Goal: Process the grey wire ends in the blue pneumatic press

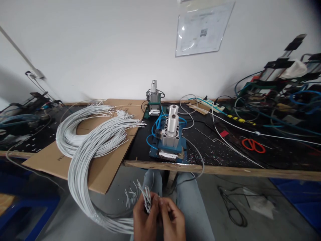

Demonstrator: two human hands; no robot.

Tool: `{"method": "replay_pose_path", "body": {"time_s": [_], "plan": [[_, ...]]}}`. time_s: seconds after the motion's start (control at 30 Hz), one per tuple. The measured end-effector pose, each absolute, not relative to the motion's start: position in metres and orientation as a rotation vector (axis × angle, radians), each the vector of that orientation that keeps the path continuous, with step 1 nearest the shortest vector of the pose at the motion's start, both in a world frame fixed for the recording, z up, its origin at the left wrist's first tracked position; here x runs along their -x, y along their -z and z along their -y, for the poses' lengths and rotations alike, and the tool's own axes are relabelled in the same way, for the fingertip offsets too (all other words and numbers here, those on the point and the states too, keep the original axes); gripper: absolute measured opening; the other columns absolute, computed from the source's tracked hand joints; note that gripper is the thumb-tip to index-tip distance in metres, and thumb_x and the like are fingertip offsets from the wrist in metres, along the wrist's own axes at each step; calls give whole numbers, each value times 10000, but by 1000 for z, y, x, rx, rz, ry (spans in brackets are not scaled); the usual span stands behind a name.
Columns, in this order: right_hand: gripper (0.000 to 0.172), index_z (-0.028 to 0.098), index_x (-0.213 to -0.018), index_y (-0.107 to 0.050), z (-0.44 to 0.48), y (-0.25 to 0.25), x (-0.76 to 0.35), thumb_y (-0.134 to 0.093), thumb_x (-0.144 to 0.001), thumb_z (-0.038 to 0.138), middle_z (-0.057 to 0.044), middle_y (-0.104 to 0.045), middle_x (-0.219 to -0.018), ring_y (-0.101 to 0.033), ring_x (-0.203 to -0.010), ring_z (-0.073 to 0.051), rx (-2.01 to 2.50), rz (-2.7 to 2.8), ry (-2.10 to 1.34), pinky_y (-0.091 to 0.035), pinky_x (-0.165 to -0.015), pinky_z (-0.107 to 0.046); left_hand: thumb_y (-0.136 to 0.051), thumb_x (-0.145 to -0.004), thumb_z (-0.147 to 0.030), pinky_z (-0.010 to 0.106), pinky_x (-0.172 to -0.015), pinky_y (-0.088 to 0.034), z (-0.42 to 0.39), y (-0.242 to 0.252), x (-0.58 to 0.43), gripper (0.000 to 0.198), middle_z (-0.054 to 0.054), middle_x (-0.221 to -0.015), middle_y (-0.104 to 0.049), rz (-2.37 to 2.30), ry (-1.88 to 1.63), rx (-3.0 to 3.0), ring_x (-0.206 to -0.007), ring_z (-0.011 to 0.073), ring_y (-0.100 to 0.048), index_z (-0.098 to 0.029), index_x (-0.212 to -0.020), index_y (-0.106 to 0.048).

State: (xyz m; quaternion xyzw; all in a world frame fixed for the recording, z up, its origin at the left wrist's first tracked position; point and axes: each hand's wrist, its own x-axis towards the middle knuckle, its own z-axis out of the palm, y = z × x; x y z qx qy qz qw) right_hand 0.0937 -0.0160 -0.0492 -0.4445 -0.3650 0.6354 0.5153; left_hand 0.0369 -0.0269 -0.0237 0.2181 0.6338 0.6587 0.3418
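Note:
In front of my lap, my left hand [144, 216] is closed around a cluster of white cable ends [146, 195], which stick up between thumb and fingers. My right hand [172, 217] is right beside it, thumb and fingers pinched together close to the left thumb. Whatever lies in that pinch is too small and covered to make out. From the left hand, a thick bundle of white cables [80, 177] hangs below the table edge and curves up onto a cardboard sheet [50, 157]. Dark-tipped ends of the bundle lie on the cardboard.
A blue pneumatic press [173, 134] with a silver cylinder stands at the table's front edge. Behind it is a smaller green-based press [153, 98]. Orange-handled scissors [253, 146], hoses and a power strip [213, 104] lie to the right. Blue stools [30, 214] flank the table.

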Motion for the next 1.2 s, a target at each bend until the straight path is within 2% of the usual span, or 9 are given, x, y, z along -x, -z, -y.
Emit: {"method": "replay_pose_path", "body": {"time_s": [0.1,0.47,0.63,0.77,0.83,0.93,1.03,1.13,1.2], "plan": [[511,201,-712,-746,15,49,-94,-730,-803,704,23,-584,-546,-507,-494,-129,1051,871,-1553,-442,-441,-176,-817,-691,-675,231,-469,-397,25,22,-34,531,-19,-534,-579,-1676,-1717,-568,-488,134,-483,-151,-692,-735],[525,192,-726,-730,9,54,-101,-703,-833,705,35,-550,-529,-487,-453,-111,1043,929,-1615,-442,-430,-176,-832,-688,-627,199,-366,-288,21,21,-34,506,-60,-481,-508,-1653,-1655,-495,-410,96,-383,-137,-784,-748],[553,177,-752,-734,8,57,-100,-688,-836,722,37,-539,-532,-479,-440,-107,1052,969,-1623,-438,-425,-187,-831,-701,-601,199,-374,-307,17,14,-33,468,-50,-498,-523,-1645,-1634,-514,-427,105,-414,-145,-744,-736],[541,165,-780,-749,2,59,-108,-612,-929,667,35,-537,-506,-497,-412,-110,1050,1162,-1570,-423,-409,-189,-842,-700,-561,213,-386,-321,13,3,-29,424,-57,-471,-491,-1650,-1608,-588,-411,102,-381,-164,-648,-704],[458,176,-850,-772,-6,55,-119,-575,-999,561,18,-590,-539,-581,-461,-132,1008,1348,-1419,-480,-450,-192,-859,-680,-542,225,-438,-359,12,-2,-25,415,-52,-480,-495,-1655,-1605,-626,-446,106,-384,-166,-616,-697],[280,216,-1112,-752,-23,41,-140,-522,-1068,370,-37,-745,-782,-733,-690,-168,814,1677,-969,-591,-642,-208,-876,-668,-518,234,-495,-375,9,-5,-20,394,-56,-488,-481,-1673,-1600,-661,-487,110,-372,-168,-611,-704],[328,256,-1270,-689,-38,24,-157,-400,-1117,272,-66,-787,-1022,-772,-836,-166,551,2052,-603,-612,-763,-230,-850,-687,-572,231,-477,-337,4,-5,-20,444,-50,-495,-478,-1652,-1572,-679,-489,111,-366,-168,-605,-684],[381,231,-1289,-677,-47,16,-162,-331,-1133,257,-59,-791,-968,-772,-806,-170,461,2258,-513,-621,-729,-255,-852,-679,-606,215,-443,-290,-1,-6,-19,471,-54,-497,-467,-1596,-1577,-612,-473,101,-361,-159,-645,-707],[325,212,-1277,-673,-54,21,-159,-390,-1116,216,-58,-793,-939,-775,-804,-178,493,2184,-438,-632,-735,-262,-864,-691,-590,188,-428,-270,-3,-10,-14,457,-77,-485,-441,-1573,-1653,-501,-454,85,-344,-159,-801,-758]]}}
